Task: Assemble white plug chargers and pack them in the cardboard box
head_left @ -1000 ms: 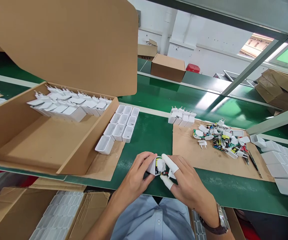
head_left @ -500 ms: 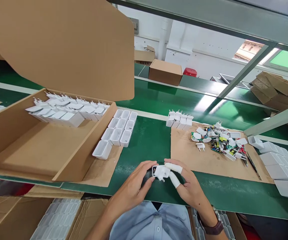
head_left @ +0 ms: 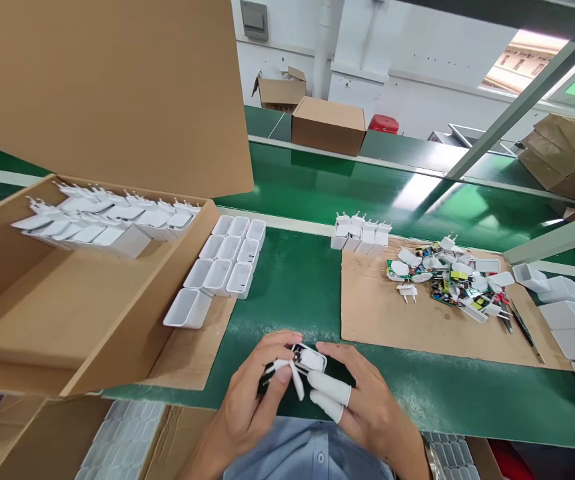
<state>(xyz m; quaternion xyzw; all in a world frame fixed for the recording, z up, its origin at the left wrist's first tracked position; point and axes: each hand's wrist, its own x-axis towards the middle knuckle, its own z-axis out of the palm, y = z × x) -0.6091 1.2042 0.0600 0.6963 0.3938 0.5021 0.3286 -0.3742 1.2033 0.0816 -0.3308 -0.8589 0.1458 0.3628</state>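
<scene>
Both my hands meet low in the middle, over the green bench's near edge. My left hand (head_left: 252, 400) and my right hand (head_left: 362, 403) together grip a small white charger plug (head_left: 303, 363), its two metal pins pointing toward me. White finger cots cover two fingers of my right hand. A pile of circuit boards and plug parts (head_left: 454, 283) lies on a cardboard sheet (head_left: 387, 313) to the right. Empty white charger shells (head_left: 224, 260) stand in rows to the left of my hands.
A large open cardboard box (head_left: 67, 313) at the left holds rows of finished white chargers (head_left: 102, 220). A short row of chargers (head_left: 362, 237) stands behind the cardboard sheet. White trays (head_left: 572, 320) sit at the far right. Closed cartons rest on the far belt.
The plug has been turned in my hands, so its pins now point toward me. My hands dropped lower and nearer to my body; the view tilted slightly.
</scene>
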